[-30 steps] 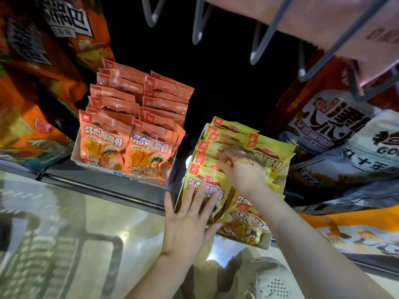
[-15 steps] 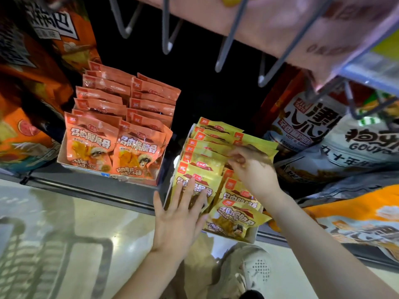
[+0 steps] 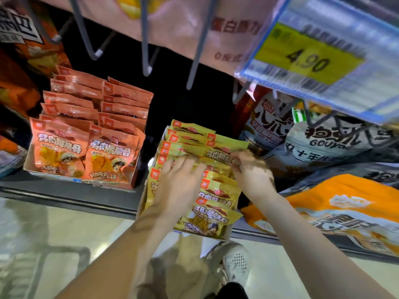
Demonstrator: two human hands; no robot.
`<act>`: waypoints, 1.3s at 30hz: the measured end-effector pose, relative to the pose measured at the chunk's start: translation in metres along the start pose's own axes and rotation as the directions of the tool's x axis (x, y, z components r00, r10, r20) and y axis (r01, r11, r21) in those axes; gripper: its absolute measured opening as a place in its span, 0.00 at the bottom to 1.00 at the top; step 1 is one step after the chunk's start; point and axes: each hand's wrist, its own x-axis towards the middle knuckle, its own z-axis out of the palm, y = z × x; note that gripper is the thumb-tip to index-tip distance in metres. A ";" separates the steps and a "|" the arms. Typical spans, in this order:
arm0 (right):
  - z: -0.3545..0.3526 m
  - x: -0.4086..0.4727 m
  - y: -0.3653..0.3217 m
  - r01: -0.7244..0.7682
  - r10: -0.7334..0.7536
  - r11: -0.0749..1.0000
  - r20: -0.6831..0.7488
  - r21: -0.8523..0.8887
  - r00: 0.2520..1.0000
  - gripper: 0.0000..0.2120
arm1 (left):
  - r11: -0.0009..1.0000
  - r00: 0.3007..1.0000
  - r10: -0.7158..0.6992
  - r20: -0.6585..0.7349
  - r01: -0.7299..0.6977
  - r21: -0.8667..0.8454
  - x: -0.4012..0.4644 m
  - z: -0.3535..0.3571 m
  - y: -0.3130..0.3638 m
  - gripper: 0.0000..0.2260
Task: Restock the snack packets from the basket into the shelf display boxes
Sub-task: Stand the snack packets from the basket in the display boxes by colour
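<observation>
A display box (image 3: 224,235) of yellow snack packets (image 3: 216,214) stands at the shelf's front edge, mid-frame, with the packets in two rows. My left hand (image 3: 179,184) lies on the left row, fingers straight and spread, pressing the packet tops. My right hand (image 3: 253,172) is at the right row, its fingertips curled over the top edge of a yellow packet (image 3: 222,155) and pinching it. To the left stands a second box (image 3: 129,184) full of orange snack packets (image 3: 60,147). No basket is clearly in view.
Large snack bags (image 3: 323,145) lie on the shelf to the right and at far left (image 3: 19,91). Metal pegs (image 3: 146,50) and a price-tag strip (image 3: 313,55) reading 4.90 hang overhead. The glossy floor (image 3: 64,244) and my shoe (image 3: 235,262) are below.
My left hand slid up from the front of the yellow box onto the left row of packets. My right hand stayed on the right row. The view tilted upward and closer.
</observation>
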 end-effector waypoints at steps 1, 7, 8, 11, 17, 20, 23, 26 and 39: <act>0.002 0.003 -0.001 0.027 -0.026 0.999 0.052 -0.027 0.998 0.19 | 1.000 0.999 -0.006 0.041 0.007 -0.003 0.005 -0.004 0.003 0.14; 0.017 0.015 -0.007 0.049 -0.031 0.995 0.194 -0.089 0.981 0.22 | 0.994 0.961 0.110 0.256 -0.103 -0.039 0.022 0.003 -0.001 0.17; 0.018 0.016 -0.007 0.052 -0.032 0.994 0.213 -0.092 0.977 0.22 | 0.995 0.957 0.103 0.270 -0.095 -0.044 0.023 0.005 -0.002 0.17; 0.016 0.018 -0.004 0.053 -0.033 0.996 0.242 -0.075 0.970 0.20 | 0.995 0.951 0.103 0.292 -0.098 -0.031 0.024 0.008 -0.005 0.18; 0.025 0.026 0.004 0.102 -0.073 0.990 0.262 -0.101 0.962 0.15 | 0.983 0.905 0.181 0.386 -0.156 -0.094 0.026 0.004 -0.010 0.17; 0.026 0.026 0.005 0.105 -0.086 0.992 0.243 -0.067 0.966 0.14 | 0.982 0.893 0.186 0.409 -0.159 -0.100 0.025 0.004 -0.013 0.16; 0.022 0.024 0.006 0.142 -0.119 0.987 0.255 -0.072 0.959 0.13 | 0.982 0.894 0.179 0.410 -0.138 -0.126 0.026 0.004 -0.012 0.16; 0.022 0.025 0.005 0.171 -0.160 0.985 0.229 -0.027 0.960 0.12 | 0.982 0.893 0.178 0.414 -0.134 -0.134 0.026 0.003 -0.011 0.16; 0.027 0.018 0.001 0.112 -0.106 0.993 0.145 -0.031 0.984 0.15 | 0.979 0.909 0.176 0.377 -0.120 -0.168 0.022 0.005 -0.014 0.15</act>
